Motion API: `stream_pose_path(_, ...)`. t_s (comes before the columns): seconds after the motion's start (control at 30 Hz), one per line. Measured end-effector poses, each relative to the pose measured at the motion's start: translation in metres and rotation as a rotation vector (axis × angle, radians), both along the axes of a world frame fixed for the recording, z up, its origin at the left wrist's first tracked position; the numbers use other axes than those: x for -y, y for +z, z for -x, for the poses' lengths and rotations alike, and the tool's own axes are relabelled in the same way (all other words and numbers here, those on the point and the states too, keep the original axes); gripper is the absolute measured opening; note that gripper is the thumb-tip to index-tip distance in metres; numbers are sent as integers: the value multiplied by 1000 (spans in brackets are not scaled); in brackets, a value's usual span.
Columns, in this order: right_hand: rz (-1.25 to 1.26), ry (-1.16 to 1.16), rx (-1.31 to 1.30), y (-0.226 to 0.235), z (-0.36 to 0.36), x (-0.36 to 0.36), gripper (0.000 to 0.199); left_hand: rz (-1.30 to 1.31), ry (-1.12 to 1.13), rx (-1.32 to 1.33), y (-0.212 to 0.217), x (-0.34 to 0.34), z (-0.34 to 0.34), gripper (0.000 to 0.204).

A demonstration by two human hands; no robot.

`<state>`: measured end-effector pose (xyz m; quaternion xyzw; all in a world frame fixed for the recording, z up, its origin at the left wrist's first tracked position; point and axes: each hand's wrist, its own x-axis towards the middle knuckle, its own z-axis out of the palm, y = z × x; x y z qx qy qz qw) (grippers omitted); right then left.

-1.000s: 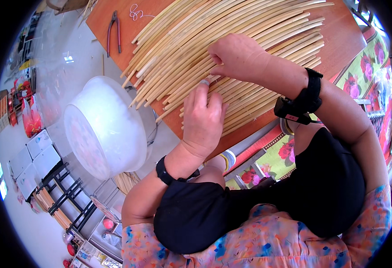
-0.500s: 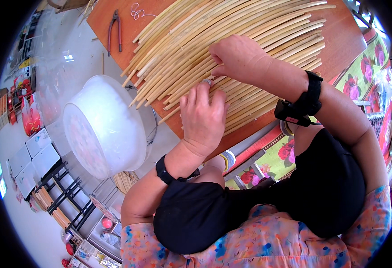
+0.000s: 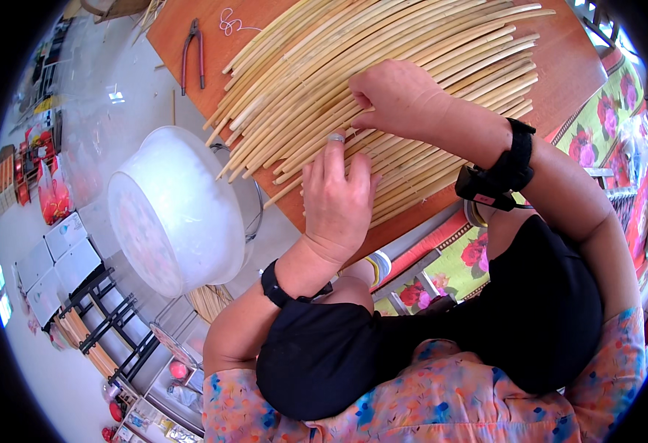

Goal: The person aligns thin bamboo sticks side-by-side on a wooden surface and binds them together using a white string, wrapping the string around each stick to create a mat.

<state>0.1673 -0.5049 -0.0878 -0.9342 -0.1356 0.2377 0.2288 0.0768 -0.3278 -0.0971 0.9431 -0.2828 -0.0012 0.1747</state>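
Many long, pale, peeled canes (image 3: 294,81) lie side by side as a loose mat across the table, running from lower left to upper right. My left hand (image 3: 335,203), a ring on one finger, rests at the near side of the mat. Its fingers are apart and stretched forward over the canes. Just ahead and to the right, my right hand (image 3: 398,92) bends down over the middle of the mat. Its thumb and fingers are pinched together close to the canes; whatever is between them is too small or hidden to make out.
Red-handled pliers (image 3: 192,59) and a loose white cord (image 3: 231,23) lie on the brown table (image 3: 169,33). A large white plastic tub (image 3: 191,214) stands left of the table, near a bundle of thin sticks (image 3: 209,299). Floral fabric (image 3: 457,269) shows below the table's near edge.
My left hand has shifted slightly, and its fingers are straighter and reach further over the canes. The right hand stays pinched in nearly the same place.
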Motion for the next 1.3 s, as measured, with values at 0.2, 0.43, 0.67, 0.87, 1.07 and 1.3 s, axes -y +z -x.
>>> stream_pose_path(0.2,-12,6,9,-1,-2,0,38,15,-14,44,-3,-1,0,30)
stream_pose_path(0.43,-27,-13,0,-4,-2,-1,34,-51,14,31,4,0,-2,31)
stream_pose_path(0.67,-11,-19,-5,-4,-3,-1,32,-44,17,7,6,2,-4,30)
stream_pose_path(0.87,7,42,23,-2,-6,-1,35,-48,19,-22,6,2,-4,30)
stream_pose_path(1.07,26,28,-3,0,-8,-2,37,-39,12,-31,6,2,-5,32)
stream_pose_path(1.3,36,27,-12,2,-9,-2,36,-3,-9,-30,2,0,-6,36)
